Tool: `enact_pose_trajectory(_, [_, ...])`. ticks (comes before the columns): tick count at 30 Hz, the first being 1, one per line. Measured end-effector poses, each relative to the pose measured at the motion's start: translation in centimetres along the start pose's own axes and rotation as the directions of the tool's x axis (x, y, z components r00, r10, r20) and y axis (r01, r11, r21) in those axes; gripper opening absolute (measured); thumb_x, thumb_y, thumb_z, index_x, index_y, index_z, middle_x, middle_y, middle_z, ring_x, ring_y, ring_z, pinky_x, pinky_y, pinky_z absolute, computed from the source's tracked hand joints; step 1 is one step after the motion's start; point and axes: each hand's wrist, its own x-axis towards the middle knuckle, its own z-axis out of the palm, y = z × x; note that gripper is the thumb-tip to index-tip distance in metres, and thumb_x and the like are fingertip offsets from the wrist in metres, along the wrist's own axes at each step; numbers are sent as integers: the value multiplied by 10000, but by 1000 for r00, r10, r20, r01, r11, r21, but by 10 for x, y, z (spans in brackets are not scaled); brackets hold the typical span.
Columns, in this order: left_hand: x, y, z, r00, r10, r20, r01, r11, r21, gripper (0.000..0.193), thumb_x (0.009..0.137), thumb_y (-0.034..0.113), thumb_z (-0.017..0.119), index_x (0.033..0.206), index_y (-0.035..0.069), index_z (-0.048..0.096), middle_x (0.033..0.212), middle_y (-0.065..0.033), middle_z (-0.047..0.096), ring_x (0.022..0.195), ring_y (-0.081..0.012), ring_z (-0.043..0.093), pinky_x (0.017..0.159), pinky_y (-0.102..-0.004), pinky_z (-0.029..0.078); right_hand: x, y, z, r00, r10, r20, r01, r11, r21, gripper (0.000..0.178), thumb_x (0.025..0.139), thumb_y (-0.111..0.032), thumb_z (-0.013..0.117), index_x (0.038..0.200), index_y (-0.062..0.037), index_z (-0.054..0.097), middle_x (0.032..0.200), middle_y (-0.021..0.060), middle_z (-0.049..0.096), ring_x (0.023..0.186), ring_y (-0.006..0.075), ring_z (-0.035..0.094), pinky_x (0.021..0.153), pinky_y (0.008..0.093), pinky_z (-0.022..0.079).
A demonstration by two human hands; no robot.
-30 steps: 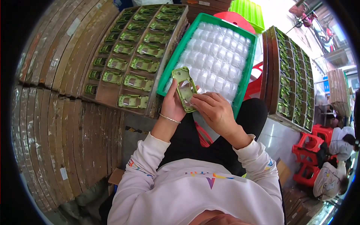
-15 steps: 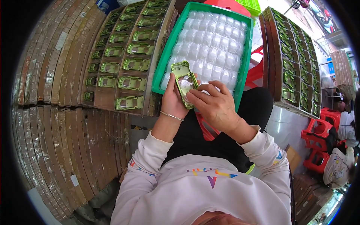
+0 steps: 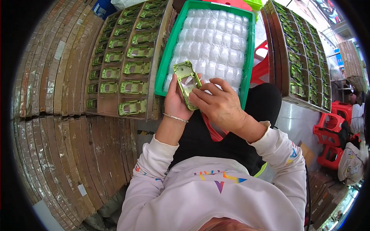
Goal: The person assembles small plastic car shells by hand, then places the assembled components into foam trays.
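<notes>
- The shell (image 3: 184,69), a green car body, is in the middle of the frame, lifted over the near edge of the tray and tilted, with its hollow inside facing upward. Something clear seems to be in its opening, but I cannot tell well.
- The left grip (image 3: 178,101) is closed around the shell from the left and from below; a bracelet (image 3: 175,118) is at the wrist.
- The right grip (image 3: 223,106) has the fingers bent, and their tips touch the lower right side of the shell. Whether they pinch something or only press, I cannot tell.
- The step in hand appears to be fine finger work inside the shell. The next move, in my judgement, calls for the left grip to hold steady, and for the right fingertips to press gently and evenly, so that thin parts do not bend.
- Just behind, in the upper middle, is the green tray (image 3: 161,85), with rows of clear pieces (image 3: 216,38).
- In the upper left, a box (image 3: 109,103) has more green shells (image 3: 133,87) in its compartments; one compartment at its near edge has none.
- In the upper right is a second box (image 3: 286,82) of green parts.
- Stacked cardboard (image 3: 50,77) fills the left side; red stools (image 3: 330,127) are at the right.
</notes>
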Motion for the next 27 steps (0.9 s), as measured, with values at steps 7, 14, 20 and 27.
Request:
enact_pose_trajectory(7, [1,-1,-8,1000,-9,26,8,999,42,527,991,444,364,1341,58,443,1280,-199,541,1148,-290,542,1018,-406,420,1,1,3,996,-26,85,28,999,-25,318,702,-157,621,1008,-72,636,1023,16,648,997,173,574,959,367,411])
enact_pose_trajectory(14, [-3,-2,0,999,-53,-13,53,998,39,529,974,445,386,1283,23,473,1159,-192,602,991,-293,611,905,-403,495,-5,2,-1,993,-91,76,93,995,-23,340,690,-168,619,1014,-67,634,1026,26,648,997,178,575,941,345,415])
enact_pose_trajectory(20, [1,-2,-11,996,-60,58,59,998,22,518,981,435,395,1331,56,445,1249,-220,555,1065,-306,585,941,-413,481,-8,3,4,996,-90,7,90,995,-38,358,690,-166,620,1033,-66,636,1034,23,655,982,166,587,894,332,435])
enact_pose_trajectory(27, [4,-4,-11,993,-80,84,79,997,24,498,985,429,391,1321,67,456,1231,-224,564,1057,-304,590,933,-412,487,-9,3,4,995,-92,-34,89,993,-77,328,693,-176,602,990,-41,632,958,28,640,919,158,581,849,312,430])
